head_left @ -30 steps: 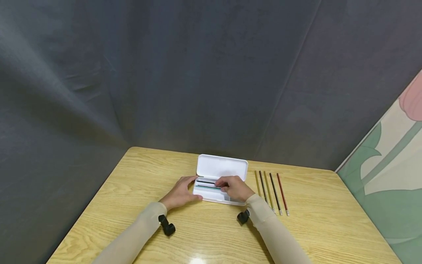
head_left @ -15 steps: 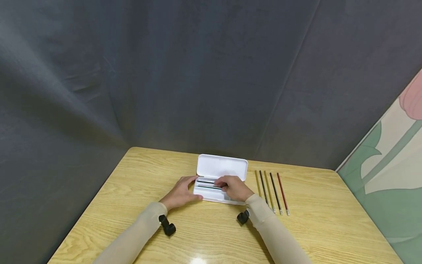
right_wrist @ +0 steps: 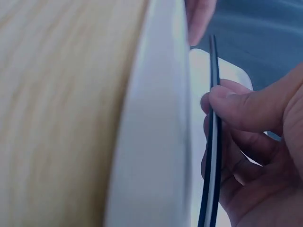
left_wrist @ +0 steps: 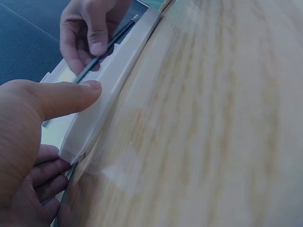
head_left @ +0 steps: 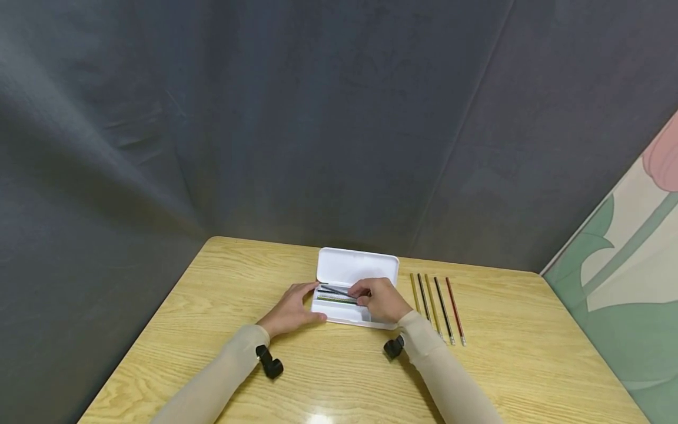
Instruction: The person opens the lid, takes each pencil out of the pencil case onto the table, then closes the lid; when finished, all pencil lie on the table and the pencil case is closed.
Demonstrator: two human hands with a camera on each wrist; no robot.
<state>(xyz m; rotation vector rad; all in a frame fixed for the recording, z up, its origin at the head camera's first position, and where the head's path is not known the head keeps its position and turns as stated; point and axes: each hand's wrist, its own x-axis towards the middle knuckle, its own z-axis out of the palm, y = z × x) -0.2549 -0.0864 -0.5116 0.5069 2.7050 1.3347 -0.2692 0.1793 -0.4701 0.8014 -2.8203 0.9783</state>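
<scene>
A white pencil case [head_left: 339, 318] lies on the table with its lid [head_left: 357, 266] raised at the back. My left hand [head_left: 288, 311] grips the case's left end, thumb at the front edge and forefinger at the back corner. Over the tray, my right hand [head_left: 382, 299] pinches a dark pencil [right_wrist: 211, 182] between thumb and fingers. In the head view that pencil slants across the case; its eraser end shows in the left wrist view. Below it, more pencils [head_left: 335, 300] lie in the case, partly hidden by the right hand.
Right of the case several pencils lie side by side on the wooden table [head_left: 529, 341]: yellow and dark ones, and a red pencil [head_left: 455, 310] outermost. Some are partly covered by the right wrist. A grey curtain [head_left: 339, 118] hangs behind the table.
My right hand has shifted slightly right, and the dark pencil it pinches now slants above the others in the case. My left hand stays on the case's left end.
</scene>
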